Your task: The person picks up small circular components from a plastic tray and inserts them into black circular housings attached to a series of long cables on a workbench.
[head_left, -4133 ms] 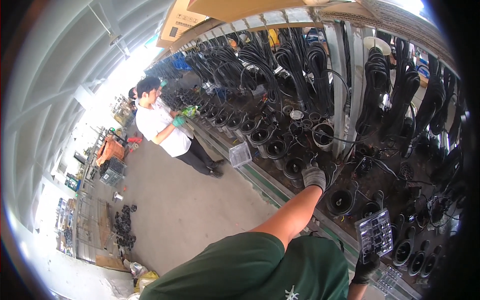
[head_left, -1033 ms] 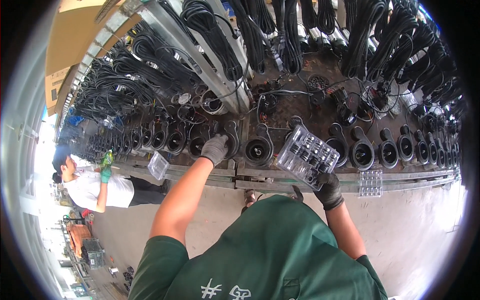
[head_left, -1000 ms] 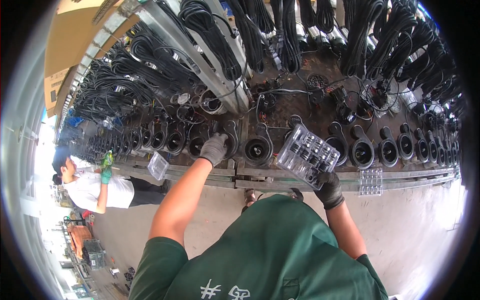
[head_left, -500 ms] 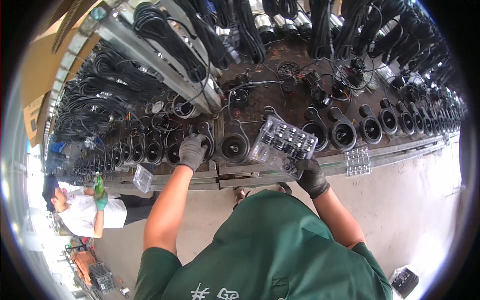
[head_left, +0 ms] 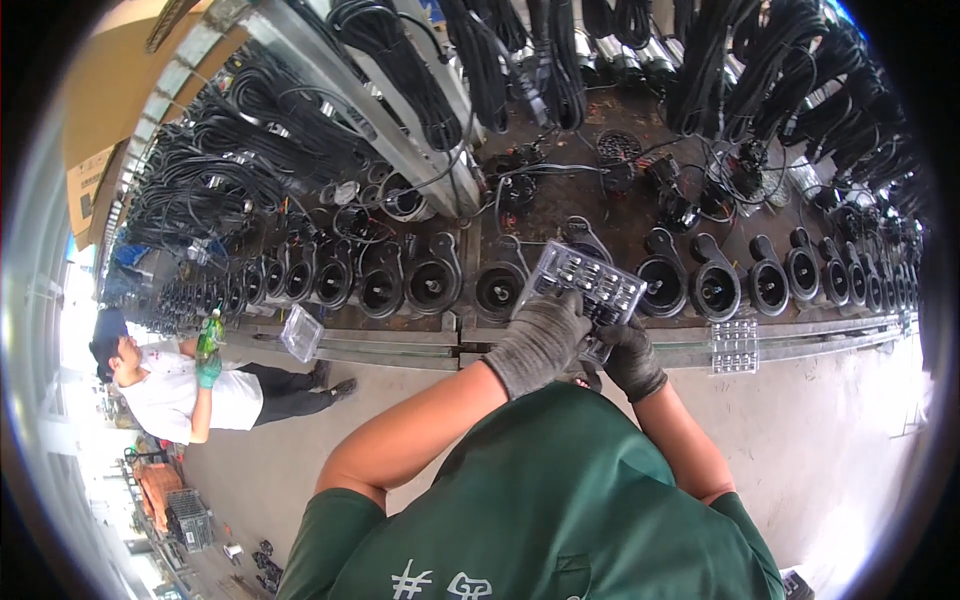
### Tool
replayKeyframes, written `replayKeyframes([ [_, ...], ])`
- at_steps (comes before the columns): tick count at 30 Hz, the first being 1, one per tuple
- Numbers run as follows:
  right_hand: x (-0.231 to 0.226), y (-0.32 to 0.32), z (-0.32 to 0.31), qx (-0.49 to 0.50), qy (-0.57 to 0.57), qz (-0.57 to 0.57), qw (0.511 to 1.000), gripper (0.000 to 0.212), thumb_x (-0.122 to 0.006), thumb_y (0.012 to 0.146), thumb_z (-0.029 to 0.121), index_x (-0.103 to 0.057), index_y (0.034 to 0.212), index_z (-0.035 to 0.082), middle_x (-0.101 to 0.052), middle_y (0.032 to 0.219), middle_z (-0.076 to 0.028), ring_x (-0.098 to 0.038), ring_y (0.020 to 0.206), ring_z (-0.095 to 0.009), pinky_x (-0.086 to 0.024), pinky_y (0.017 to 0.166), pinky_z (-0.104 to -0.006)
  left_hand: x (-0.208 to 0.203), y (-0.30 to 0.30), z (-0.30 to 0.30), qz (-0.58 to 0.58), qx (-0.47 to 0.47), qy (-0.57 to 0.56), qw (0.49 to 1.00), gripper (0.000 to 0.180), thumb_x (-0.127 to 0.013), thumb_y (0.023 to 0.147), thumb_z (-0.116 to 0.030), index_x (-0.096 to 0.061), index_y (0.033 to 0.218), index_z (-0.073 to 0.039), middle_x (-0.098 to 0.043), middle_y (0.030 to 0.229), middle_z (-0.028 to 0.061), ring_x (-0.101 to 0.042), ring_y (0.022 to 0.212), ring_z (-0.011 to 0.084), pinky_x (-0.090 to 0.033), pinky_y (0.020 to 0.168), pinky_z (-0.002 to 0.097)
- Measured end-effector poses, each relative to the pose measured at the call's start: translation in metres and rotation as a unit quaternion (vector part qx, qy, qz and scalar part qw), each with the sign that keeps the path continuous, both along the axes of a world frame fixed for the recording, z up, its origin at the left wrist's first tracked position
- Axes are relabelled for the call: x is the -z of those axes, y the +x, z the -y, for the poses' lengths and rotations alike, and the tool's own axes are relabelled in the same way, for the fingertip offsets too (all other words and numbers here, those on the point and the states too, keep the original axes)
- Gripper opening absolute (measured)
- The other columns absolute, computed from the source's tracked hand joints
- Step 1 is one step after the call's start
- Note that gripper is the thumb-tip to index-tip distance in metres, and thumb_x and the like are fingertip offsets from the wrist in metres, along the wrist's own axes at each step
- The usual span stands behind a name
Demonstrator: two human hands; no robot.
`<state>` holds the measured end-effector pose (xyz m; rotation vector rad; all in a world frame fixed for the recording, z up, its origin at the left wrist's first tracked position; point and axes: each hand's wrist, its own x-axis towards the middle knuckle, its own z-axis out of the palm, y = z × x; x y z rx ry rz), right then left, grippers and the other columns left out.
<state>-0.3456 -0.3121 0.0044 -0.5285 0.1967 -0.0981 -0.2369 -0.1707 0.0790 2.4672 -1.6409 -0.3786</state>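
Note:
My right hand (head_left: pixel 632 362), in a dark grey glove, grips the lower right corner of a clear plastic tray (head_left: pixel 625 272). Rows of small shiny metal and black parts sit in its pockets. Over the tray's near side reaches my left hand (head_left: pixel 545 338), in a lighter grey glove. Its fingers are closed and bent down among the parts; what they pinch, if anything, is hidden. Just beyond the tray and to its left stand black round housings (head_left: pixel 497 288) with short arms, in a long row along the bench edge.
Bundled black cables (head_left: pixel 400 70) hang from above and fill the left of the bench. A metal post (head_left: pixel 370 110) rises near the middle. Another clear tray (head_left: pixel 735 347) and a clear box (head_left: pixel 301 333) rest at the front edge. At left, a person (head_left: pixel 190 390) holds a green bottle (head_left: pixel 210 337).
My left hand has left a housing on the left and come over to the tray, beside my right hand. The view has shifted slightly left. My right hand still grips the tray.

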Motion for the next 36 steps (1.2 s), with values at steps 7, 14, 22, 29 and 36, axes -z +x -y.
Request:
replayKeyframes([
  [7,0.024,0.001,0.001,-0.001,0.007,0.009,1.0,0.085,-0.068,0.072,0.011,-0.045,0.153,0.001,-0.06,0.145,-0.017,-0.059,0.133,-0.032,-0.049,0.115,-0.0453,0.011,0.025,-0.037,-0.107,-0.073,-0.244,0.961,0.025,-0.075,0.091,-0.029,-0.075,0.106,-0.008,-0.064,0.104,0.0119,-0.063,0.103,0.0327,-0.051,0.097,0.0447],
  [14,0.039,-0.005,0.006,0.022,0.008,0.009,1.0,0.086,-0.075,0.076,0.019,-0.043,0.154,0.001,-0.059,0.147,-0.016,-0.057,0.136,-0.032,-0.047,0.116,-0.0449,0.066,0.138,-0.152,0.043,-0.309,-0.182,0.932,0.017,-0.077,0.086,-0.014,-0.067,0.098,-0.007,-0.066,0.101,0.0164,-0.065,0.096,0.0374,-0.054,0.086,0.0481],
  [22,0.028,-0.01,0.002,0.048,0.023,0.019,0.998,0.082,-0.072,0.076,0.015,-0.045,0.151,-0.001,-0.062,0.141,-0.017,-0.062,0.128,-0.031,-0.053,0.11,-0.0442,0.083,0.152,-0.176,0.066,-0.312,-0.014,0.948,0.017,-0.072,0.088,-0.016,-0.069,0.102,-0.007,-0.068,0.11,0.0183,-0.067,0.103,0.0404,-0.055,0.09,0.0498],
  [29,0.027,-0.011,0.004,0.038,0.02,-0.007,0.999,0.081,-0.078,0.072,0.014,-0.049,0.146,0.0,-0.066,0.13,-0.016,-0.07,0.103,-0.027,-0.062,0.088,-0.0408,0.069,0.151,-0.168,0.098,-0.233,0.015,0.967,0.019,-0.069,0.088,-0.013,-0.071,0.106,-0.009,-0.068,0.112,0.0175,-0.067,0.107,0.0373,-0.056,0.092,0.049],
  [36,0.035,-0.02,0.013,-0.012,0.023,0.023,0.999,0.092,-0.084,0.074,0.026,-0.044,0.153,0.0,-0.059,0.146,-0.017,-0.06,0.132,-0.032,-0.05,0.114,-0.0477,0.083,0.172,-0.163,0.163,-0.175,0.165,0.957,0.017,-0.063,0.092,-0.015,-0.076,0.105,-0.014,-0.07,0.104,0.0174,-0.07,0.102,0.0364,-0.057,0.087,0.0482],
])
